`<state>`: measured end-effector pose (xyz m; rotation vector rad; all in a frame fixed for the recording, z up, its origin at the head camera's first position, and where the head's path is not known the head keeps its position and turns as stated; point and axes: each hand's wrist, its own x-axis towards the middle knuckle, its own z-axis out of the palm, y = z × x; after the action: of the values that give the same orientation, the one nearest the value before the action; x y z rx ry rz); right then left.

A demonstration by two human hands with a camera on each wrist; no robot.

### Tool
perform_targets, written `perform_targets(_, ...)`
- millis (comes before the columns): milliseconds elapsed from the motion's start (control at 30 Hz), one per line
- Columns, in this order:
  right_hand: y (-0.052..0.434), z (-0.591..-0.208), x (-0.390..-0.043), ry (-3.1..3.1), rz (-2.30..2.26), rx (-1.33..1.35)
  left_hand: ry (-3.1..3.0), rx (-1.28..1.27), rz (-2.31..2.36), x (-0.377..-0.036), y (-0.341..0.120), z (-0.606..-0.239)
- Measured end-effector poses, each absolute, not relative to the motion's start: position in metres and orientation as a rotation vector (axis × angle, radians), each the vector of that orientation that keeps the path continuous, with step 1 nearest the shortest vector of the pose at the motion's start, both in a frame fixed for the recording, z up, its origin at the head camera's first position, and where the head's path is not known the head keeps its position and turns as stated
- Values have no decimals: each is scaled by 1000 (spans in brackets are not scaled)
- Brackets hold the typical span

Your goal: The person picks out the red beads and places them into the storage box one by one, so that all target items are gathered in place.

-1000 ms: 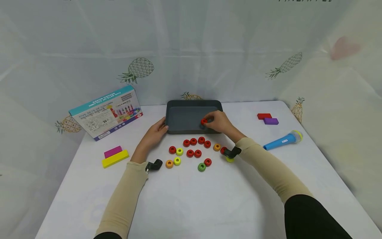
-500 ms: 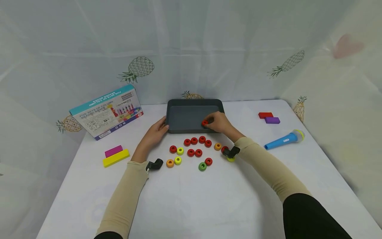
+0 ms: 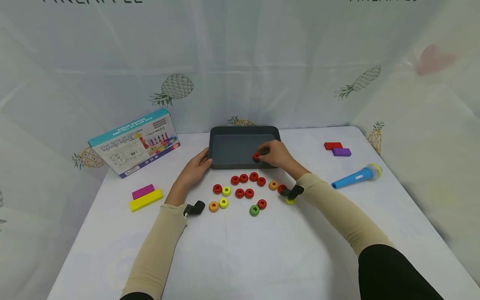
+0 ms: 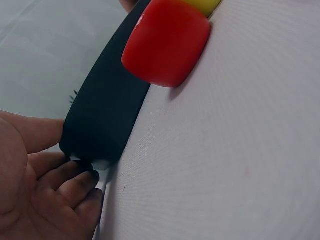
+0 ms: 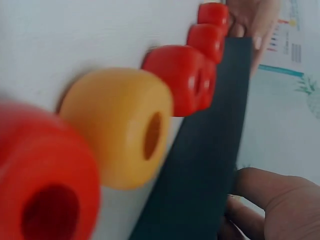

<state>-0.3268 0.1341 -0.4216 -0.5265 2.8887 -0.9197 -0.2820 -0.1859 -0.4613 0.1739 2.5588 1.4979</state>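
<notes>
Counting the loose rings on the table nearest me first: one green ring, then a red one beside it, two yellow-green rings with a third half hidden under my right wrist, two orange rings, and red ones in a scattered band, seven on the cloth plus what looks like an eighth at my right wrist, though it is mostly covered. The surface is a white cloth, and pale curtains printed with pineapples close in the space all round. Further back, my left hand rests with relaxed fingers against the left end of the dark grey tray. My right hand reaches over the tray's near rim and pinches a single red ring low inside it, the only piece in there. Off to the sides lie a yellow and a pink block, a blue toy microphone, a red and a purple block, and the toy's box.
</notes>
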Motion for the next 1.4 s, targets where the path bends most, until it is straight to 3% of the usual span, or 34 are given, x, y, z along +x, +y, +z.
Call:
perform_targets(567, 161, -397, -274, 2912, -1150, -478, 2554, 122, 1485, -283, -186, -464)
perform_targets(967, 192, -423, -226, 2894, -1063, -330, 2553, 107, 1503, -281, -185, -471)
perform_targets(1400, 204, -445, -211, 2848, -1054, -246, 2569, 108, 1470, -278, -184, -466)
